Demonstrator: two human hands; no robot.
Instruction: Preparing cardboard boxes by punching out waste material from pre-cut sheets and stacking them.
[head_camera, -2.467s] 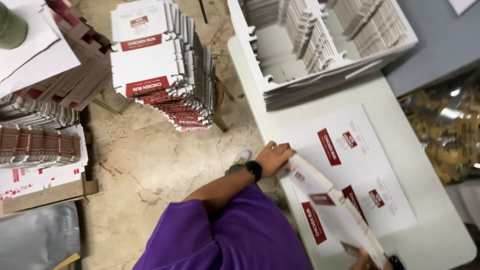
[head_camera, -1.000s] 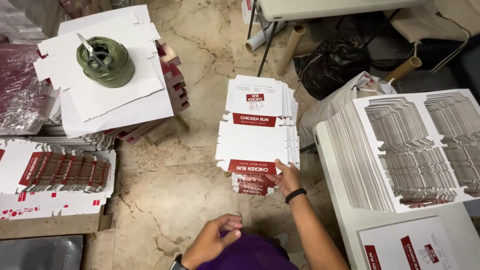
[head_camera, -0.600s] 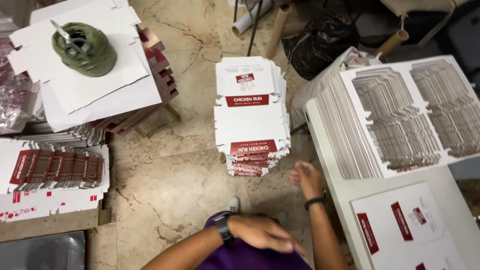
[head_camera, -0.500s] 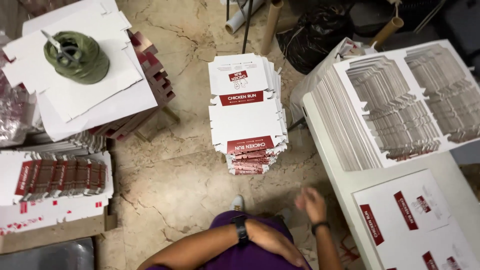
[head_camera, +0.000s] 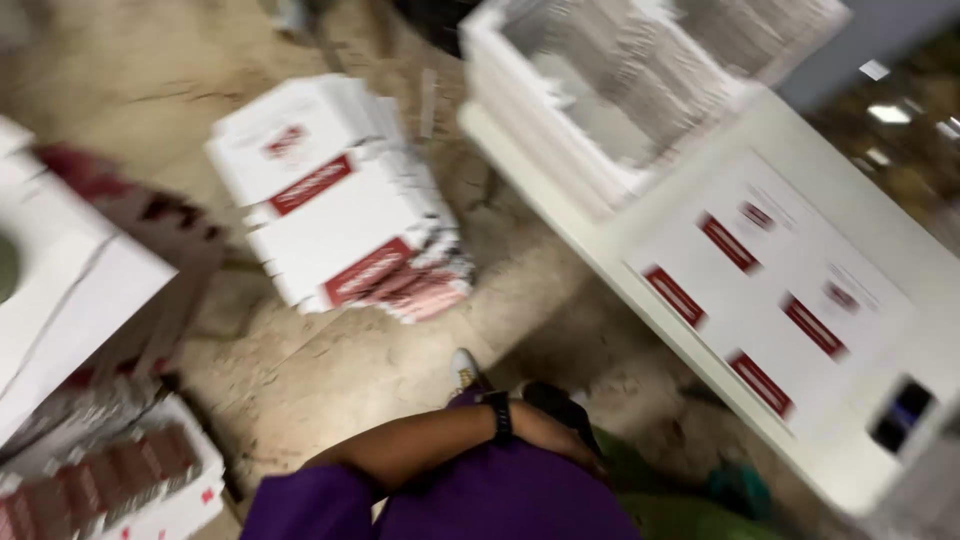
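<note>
The view is motion-blurred. My left hand (head_camera: 556, 436), with a black watch at the wrist, lies across my purple top low in the middle; I cannot tell whether it holds anything. My right hand is out of view. On the stone floor ahead of me stands a leaning stack of flat white cartons with red bands (head_camera: 340, 200). To the right, a white table (head_camera: 900, 230) carries an unfolded white carton sheet with red labels (head_camera: 770, 290).
A tall pile of flat die-cut cartons (head_camera: 600, 100) sits at the table's far end. A small dark device (head_camera: 900, 415) lies near its front edge. More white and red cartons (head_camera: 90, 290) are heaped on the left. My shoe (head_camera: 463, 370) shows on the floor.
The view has swung right and down toward the table. My right hand, earlier at the floor stack, has pulled back and left the view; my left arm has folded across my body.
</note>
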